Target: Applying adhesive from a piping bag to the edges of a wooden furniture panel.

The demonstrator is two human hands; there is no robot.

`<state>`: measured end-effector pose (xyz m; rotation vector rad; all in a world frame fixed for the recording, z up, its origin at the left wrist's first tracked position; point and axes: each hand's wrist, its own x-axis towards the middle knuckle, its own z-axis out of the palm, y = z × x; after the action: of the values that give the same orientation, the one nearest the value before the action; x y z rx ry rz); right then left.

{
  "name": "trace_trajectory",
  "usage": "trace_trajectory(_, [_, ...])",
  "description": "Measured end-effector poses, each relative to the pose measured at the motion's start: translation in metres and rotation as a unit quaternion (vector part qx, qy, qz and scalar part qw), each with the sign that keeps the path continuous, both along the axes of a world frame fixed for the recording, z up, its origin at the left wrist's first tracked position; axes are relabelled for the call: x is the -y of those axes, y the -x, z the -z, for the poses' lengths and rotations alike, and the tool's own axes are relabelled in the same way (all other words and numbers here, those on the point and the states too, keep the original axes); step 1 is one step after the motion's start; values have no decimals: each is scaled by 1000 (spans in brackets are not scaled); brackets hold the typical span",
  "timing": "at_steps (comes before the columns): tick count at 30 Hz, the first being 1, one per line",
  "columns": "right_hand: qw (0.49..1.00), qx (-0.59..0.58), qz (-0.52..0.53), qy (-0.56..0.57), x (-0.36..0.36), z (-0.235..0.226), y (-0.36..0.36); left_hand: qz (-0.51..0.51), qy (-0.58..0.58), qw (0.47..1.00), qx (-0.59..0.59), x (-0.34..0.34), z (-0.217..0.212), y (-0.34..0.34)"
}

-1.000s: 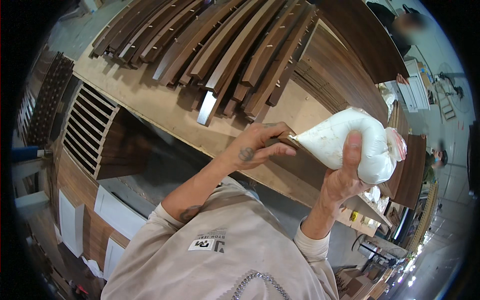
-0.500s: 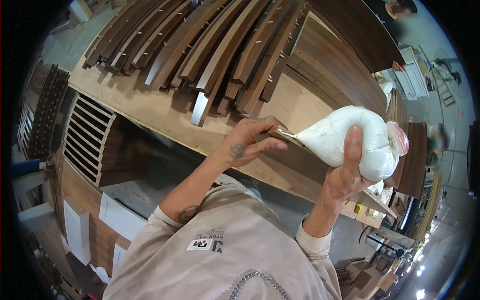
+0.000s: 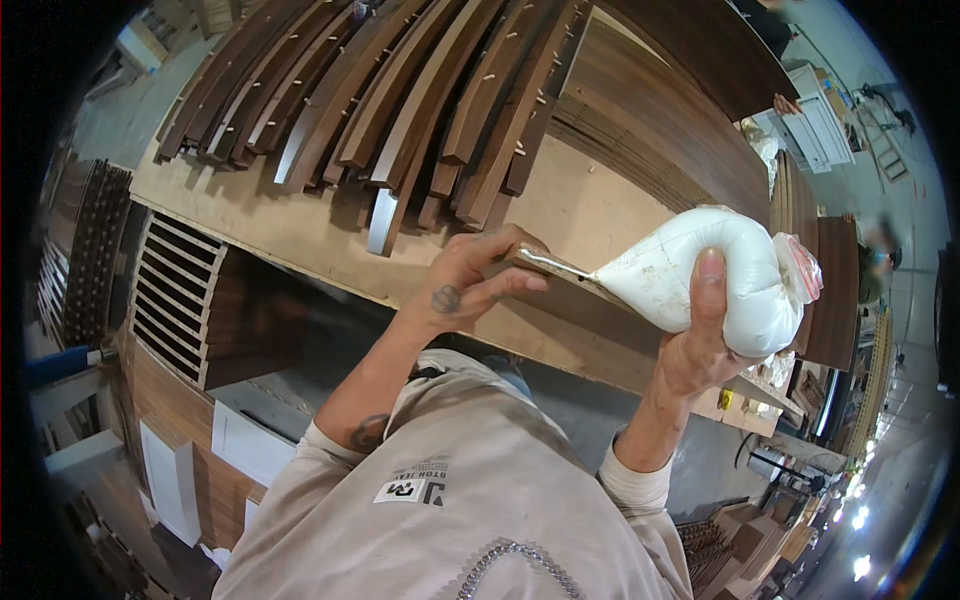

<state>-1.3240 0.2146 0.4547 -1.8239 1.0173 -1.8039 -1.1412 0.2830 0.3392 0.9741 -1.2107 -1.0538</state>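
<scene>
The bag is a soft, clear plastic one, swollen with thick white glue and drawn to a cone whose point faces left. Its wide end is bunched and closed with a reddish twist. White smears mark its skin. There is one bag, and it sits up in the air in front of the person, above the near edge of the worktop.

The right hand is closed around the fat part of the bag, thumb pressed up along its side. The left hand is closed on one dark wooden slat, fingers curled over its end, and holds it level. The tip of the bag touches the slat's narrow top edge, where a thin white line of glue lies.

On the worktop, well apart from the hands, lies a pile of curved dark slats, more than ten, several with pale dowels sticking from their sides. A slatted panel leans below the worktop at the left.
</scene>
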Motion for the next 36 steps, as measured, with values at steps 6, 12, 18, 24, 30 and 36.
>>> trace_trajectory(6, [1000,-1,-3,4,0,0,16,-4,-1,999,-39,1,-2,2])
trace_trajectory(12, [1000,12,-3,13,6,4,32,-26,-10,999,-19,-1,-6,3])
trace_trajectory(18, [1000,17,15,1,7,4,45,-31,3,998,-46,2,-2,5])
trace_trajectory(24, [999,23,24,-23,9,1,63,-25,-19,994,-104,1,1,6])
trace_trajectory(30, [999,-25,44,-7,13,-3,79,-25,-28,993,-108,0,2,5])
trace_trajectory(36, [998,-23,60,-9,12,-7,96,-37,30,996,-80,4,9,5])
